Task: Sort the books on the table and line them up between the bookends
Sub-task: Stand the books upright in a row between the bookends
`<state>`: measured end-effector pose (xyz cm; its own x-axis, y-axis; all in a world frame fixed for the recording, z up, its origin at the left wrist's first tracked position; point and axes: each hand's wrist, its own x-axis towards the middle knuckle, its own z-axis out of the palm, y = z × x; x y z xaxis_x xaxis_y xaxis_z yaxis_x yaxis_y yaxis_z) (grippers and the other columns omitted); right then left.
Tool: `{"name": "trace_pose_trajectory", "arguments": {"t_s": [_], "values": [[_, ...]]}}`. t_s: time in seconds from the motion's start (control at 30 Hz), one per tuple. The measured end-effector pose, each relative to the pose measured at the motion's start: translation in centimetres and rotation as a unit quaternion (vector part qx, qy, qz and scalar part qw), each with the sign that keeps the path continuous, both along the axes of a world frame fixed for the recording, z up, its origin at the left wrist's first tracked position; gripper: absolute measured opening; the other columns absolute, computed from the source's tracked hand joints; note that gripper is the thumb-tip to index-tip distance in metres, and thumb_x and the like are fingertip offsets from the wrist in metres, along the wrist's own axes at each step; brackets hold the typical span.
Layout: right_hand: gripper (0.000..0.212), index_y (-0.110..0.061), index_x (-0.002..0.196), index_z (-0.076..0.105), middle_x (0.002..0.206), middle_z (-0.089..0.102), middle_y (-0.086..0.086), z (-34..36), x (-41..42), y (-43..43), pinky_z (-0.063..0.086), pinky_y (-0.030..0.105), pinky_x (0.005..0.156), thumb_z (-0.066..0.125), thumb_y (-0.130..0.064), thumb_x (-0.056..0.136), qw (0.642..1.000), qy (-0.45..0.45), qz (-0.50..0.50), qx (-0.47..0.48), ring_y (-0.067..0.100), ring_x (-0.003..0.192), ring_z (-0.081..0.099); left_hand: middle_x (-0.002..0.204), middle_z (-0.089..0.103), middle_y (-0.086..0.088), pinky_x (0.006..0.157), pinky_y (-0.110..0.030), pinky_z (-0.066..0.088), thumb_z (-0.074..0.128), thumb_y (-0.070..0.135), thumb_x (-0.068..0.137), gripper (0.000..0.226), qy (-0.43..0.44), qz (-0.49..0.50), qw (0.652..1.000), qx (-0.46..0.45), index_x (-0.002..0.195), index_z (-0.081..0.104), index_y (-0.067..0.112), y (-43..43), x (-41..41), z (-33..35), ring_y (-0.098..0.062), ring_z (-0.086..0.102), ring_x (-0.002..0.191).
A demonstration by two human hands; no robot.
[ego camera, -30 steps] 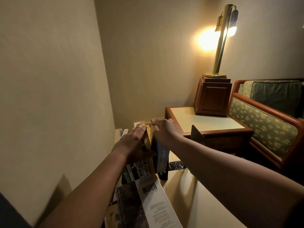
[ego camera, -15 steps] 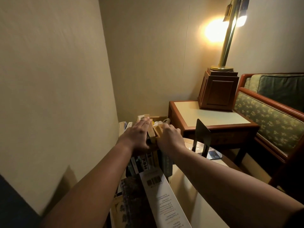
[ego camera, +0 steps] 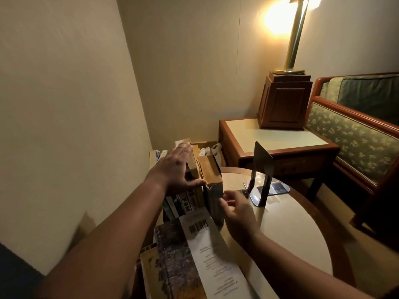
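The row of upright books (ego camera: 194, 180) stands at ten o'clock on the surface (ego camera: 280, 229) — left hand (ego camera: 176, 169) flat on top, fingers spread. The black bookend (ego camera: 262, 169) stands apart at two o'clock from the right hand (ego camera: 235, 207) — nearer, fingers loosely apart, holding nothing.

My right hand (ego camera: 236, 209) blurs in motion; lamp (ego camera: 296, 33) top and flat book (ego camera: 207, 262) run off frame; spine titles unreadable.

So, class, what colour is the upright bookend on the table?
Black bookend, seen clearly in the head view.
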<state>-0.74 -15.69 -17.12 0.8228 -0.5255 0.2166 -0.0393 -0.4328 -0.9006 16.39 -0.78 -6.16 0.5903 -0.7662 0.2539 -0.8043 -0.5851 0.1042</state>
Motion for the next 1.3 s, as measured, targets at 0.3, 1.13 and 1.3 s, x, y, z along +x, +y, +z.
{"name": "trace_pose_trajectory", "arguments": {"t_s": [0.3, 1.13, 1.3], "values": [[0.026, -0.018, 0.116, 0.065, 0.109, 0.062, -0.004, -2.4, 2.0, -0.5, 0.056, 0.026, 0.081, 0.067, -0.009, 0.092, 0.994, 0.0, 0.015, -0.113, 0.009, 0.095, 0.061, 0.164, 0.019, -0.002, 0.12, -0.043, 0.025, 0.049, 0.09, 0.066, 0.121, -0.005, -0.018, 1.0, -0.006, 0.157, 0.015, 0.017, 0.1, 0.1, 0.1, -0.022, 0.019, 0.15], [0.043, -0.011, 0.121, 0.057, 0.108, 0.055, 0.002, -3.4, 3.3, 0.4, 0.041, 0.018, 0.061, 0.068, -0.039, 0.091, 0.984, -0.022, -0.005, -0.176, 0.009, 0.075, 0.05, 0.16, 0.028, -0.009, 0.116, -0.051, 0.032, 0.052, 0.084, 0.068, 0.117, -0.007, -0.014, 1.0, -0.004, 0.155, 0.023, 0.011, -0.1, -0.3, 0.5, -0.025, 0.027, 0.147], [0.033, -0.016, 0.119, 0.058, 0.112, 0.058, -0.002, -4.2, 2.1, -0.4, 0.054, 0.02, 0.072, 0.071, -0.018, 0.089, 0.991, -0.052, 0.013, -0.119, 0.009, 0.091, 0.06, 0.161, 0.026, -0.004, 0.118, -0.045, 0.027, 0.057, 0.084, 0.064, 0.12, 0.028, -0.019, 0.999, -0.01, 0.155, 0.021, 0.015, -0.4, -0.4, 0.8, -0.022, 0.024, 0.148]]}}
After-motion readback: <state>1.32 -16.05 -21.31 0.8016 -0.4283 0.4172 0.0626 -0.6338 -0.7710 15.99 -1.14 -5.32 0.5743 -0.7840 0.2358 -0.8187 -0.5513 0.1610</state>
